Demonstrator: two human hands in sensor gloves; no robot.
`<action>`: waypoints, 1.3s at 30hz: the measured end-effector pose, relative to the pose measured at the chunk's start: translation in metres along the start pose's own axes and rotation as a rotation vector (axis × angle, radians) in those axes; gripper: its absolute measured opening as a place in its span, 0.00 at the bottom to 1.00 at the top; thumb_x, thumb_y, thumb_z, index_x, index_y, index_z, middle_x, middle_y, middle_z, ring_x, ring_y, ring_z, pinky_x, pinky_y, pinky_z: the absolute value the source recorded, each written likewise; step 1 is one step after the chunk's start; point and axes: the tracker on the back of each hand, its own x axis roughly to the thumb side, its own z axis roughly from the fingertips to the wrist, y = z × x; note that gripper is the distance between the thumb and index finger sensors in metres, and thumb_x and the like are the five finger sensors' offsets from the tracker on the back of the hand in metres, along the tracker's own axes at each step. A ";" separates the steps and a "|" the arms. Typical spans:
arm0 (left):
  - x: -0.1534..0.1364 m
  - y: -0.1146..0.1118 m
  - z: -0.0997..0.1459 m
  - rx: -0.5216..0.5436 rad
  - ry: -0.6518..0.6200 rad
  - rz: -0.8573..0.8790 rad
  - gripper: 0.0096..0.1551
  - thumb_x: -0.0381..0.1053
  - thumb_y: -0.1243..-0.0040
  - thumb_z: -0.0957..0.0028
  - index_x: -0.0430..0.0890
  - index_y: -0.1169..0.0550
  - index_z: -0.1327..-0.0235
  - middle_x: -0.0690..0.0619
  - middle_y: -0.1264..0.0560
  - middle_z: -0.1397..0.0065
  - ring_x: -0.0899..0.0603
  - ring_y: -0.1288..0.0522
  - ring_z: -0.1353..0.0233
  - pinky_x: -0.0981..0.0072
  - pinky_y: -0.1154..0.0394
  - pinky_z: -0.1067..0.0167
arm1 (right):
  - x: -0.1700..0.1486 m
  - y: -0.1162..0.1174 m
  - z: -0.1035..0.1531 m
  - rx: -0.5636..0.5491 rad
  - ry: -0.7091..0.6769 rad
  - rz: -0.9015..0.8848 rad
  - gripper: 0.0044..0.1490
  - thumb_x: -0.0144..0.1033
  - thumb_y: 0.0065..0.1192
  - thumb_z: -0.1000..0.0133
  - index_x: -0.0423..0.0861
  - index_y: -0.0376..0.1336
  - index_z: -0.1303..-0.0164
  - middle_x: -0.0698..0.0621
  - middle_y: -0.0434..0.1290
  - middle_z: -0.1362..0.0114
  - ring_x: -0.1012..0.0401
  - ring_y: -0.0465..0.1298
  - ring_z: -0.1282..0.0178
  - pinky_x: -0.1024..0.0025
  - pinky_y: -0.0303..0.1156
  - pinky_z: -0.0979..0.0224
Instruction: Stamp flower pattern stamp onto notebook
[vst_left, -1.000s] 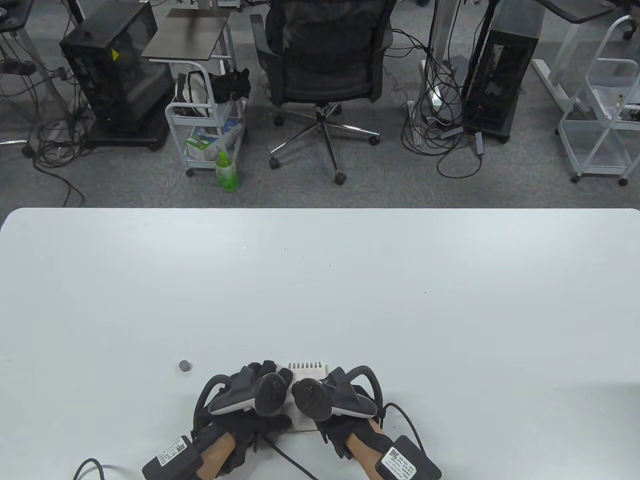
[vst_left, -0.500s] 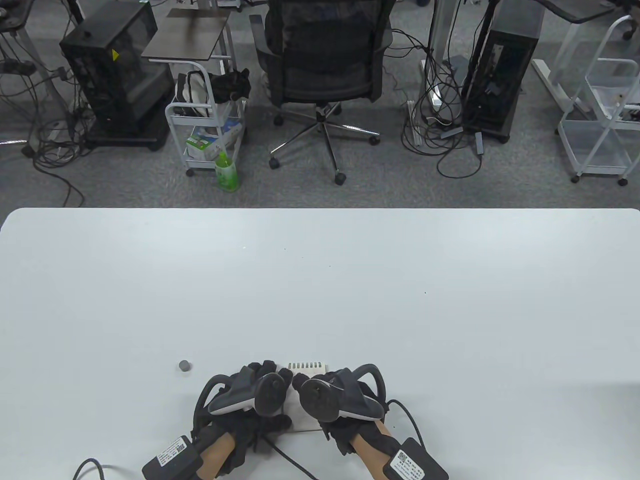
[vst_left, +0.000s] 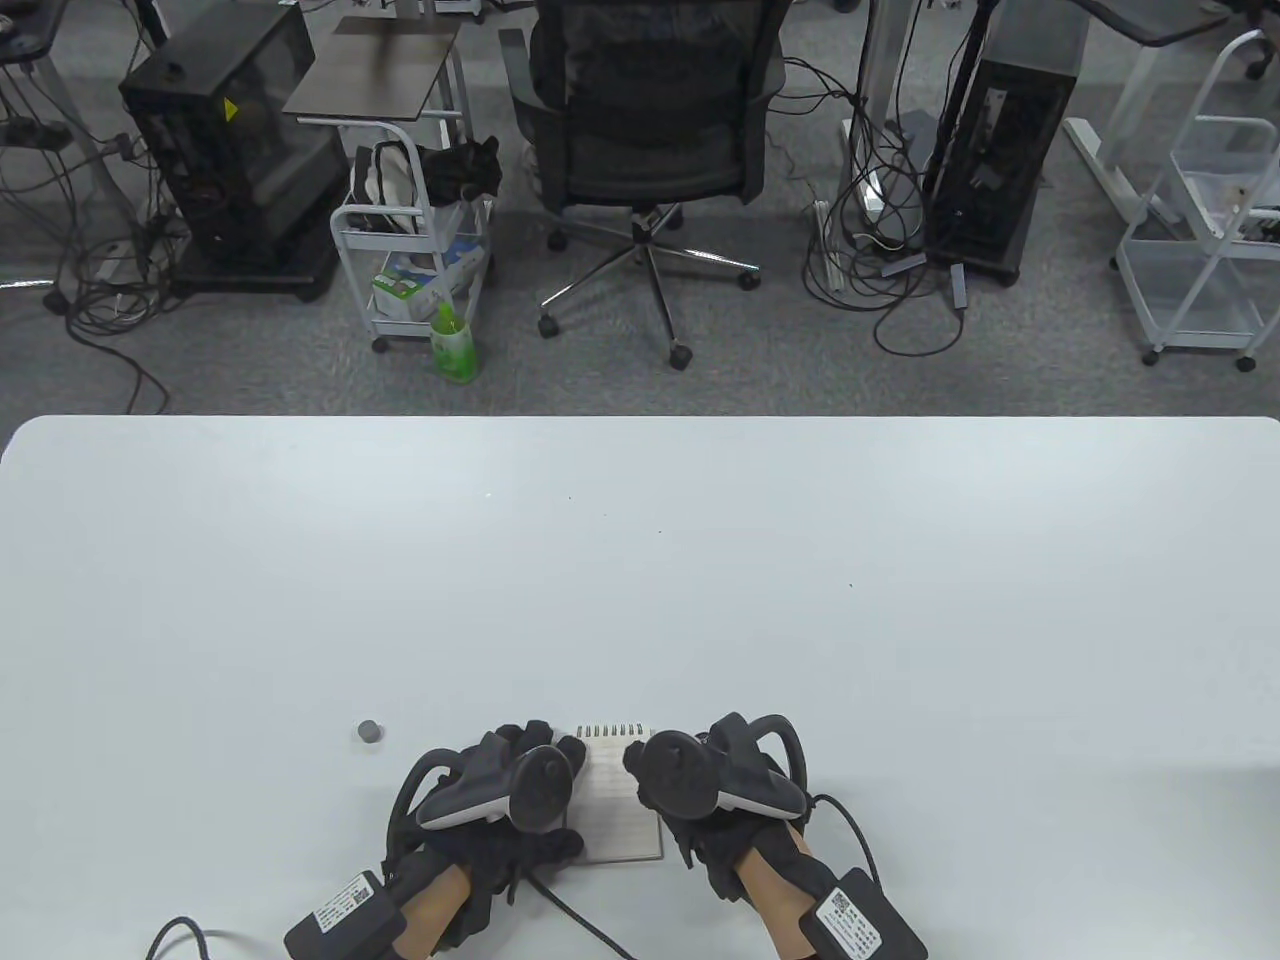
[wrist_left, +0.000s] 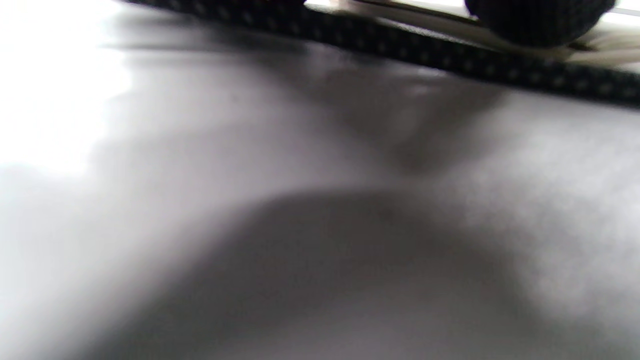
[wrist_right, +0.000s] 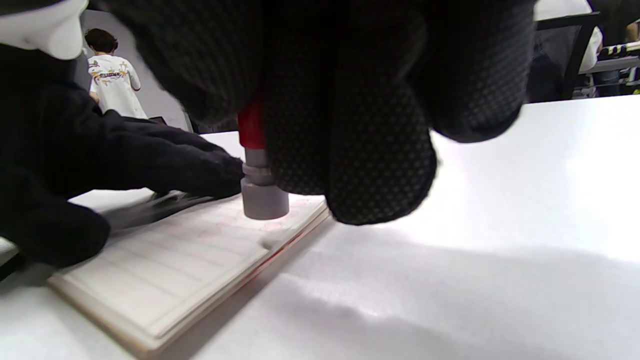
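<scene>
Near the front edge of a white table (vst_left: 700, 560), the right hand (vst_left: 720, 790) grips a stamp (wrist_right: 264, 197), its grey base set on the lined page of an open spiral notebook (vst_left: 620, 810). The left hand (vst_left: 500, 790) rests flat on the notebook's left side, fingers outstretched. A small grey cap (vst_left: 369, 731) lies to the left. White labels on both wrists carry unreadable print. Beyond stands an office chair (vst_left: 650, 110).

I see a small grey cap (vst_left: 369, 732) lying on the white tabletop (vst_left: 640, 580) at lower left. Beyond the far edge, a black office chair (vst_left: 648, 130) stands at top centre, a white cart (vst_left: 415, 250) with a green bottle (vst_left: 454, 343) to its left, computer towers (vst_left: 235, 150) at both sides.
</scene>
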 end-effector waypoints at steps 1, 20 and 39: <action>0.000 0.000 0.000 0.000 0.000 0.000 0.55 0.72 0.54 0.60 0.52 0.55 0.23 0.41 0.59 0.19 0.30 0.57 0.21 0.32 0.51 0.30 | 0.001 0.001 0.000 0.008 -0.007 -0.005 0.28 0.37 0.70 0.53 0.48 0.71 0.40 0.41 0.82 0.49 0.50 0.88 0.55 0.47 0.78 0.40; 0.000 0.000 0.000 0.000 0.000 0.000 0.55 0.72 0.54 0.60 0.52 0.55 0.23 0.41 0.60 0.19 0.30 0.57 0.21 0.32 0.51 0.30 | 0.009 0.010 -0.003 0.025 -0.018 0.040 0.28 0.37 0.70 0.53 0.48 0.71 0.40 0.41 0.82 0.48 0.50 0.88 0.55 0.47 0.78 0.41; 0.000 0.000 0.000 0.000 0.000 0.000 0.55 0.72 0.54 0.60 0.52 0.55 0.23 0.41 0.60 0.19 0.30 0.57 0.21 0.32 0.51 0.30 | 0.012 0.013 -0.006 0.052 -0.011 0.007 0.27 0.35 0.71 0.54 0.48 0.72 0.43 0.38 0.82 0.51 0.50 0.89 0.58 0.49 0.80 0.44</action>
